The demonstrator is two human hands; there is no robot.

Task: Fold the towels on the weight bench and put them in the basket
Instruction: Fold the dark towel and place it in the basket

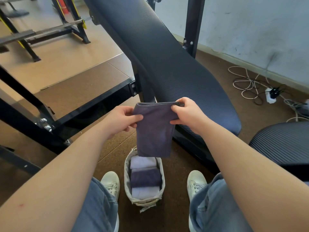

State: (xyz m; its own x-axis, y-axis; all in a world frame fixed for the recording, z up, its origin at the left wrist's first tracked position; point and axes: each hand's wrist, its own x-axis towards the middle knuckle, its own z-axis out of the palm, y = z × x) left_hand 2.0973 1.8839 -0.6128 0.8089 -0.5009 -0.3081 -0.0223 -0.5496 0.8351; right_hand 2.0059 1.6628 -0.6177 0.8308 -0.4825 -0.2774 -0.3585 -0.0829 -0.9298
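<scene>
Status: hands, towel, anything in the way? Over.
Both pinching: left hand, right hand on dark towel top corners. It hangs over the basket, three folded towels inside. Nothing between towel and basket.

The brown floor (107, 148) carries the basket (126, 173), set between two shoes (110, 182) beside the padded worktop (167, 64). Cables (245, 82) and a power strip (270, 96) lie near the wall (250, 22).

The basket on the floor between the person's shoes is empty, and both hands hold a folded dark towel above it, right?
Not empty: the head view shows folded towels, light and dark, in the basket. It stands between the shoes, and the left hand and right hand hold the dark towel above it.
</scene>
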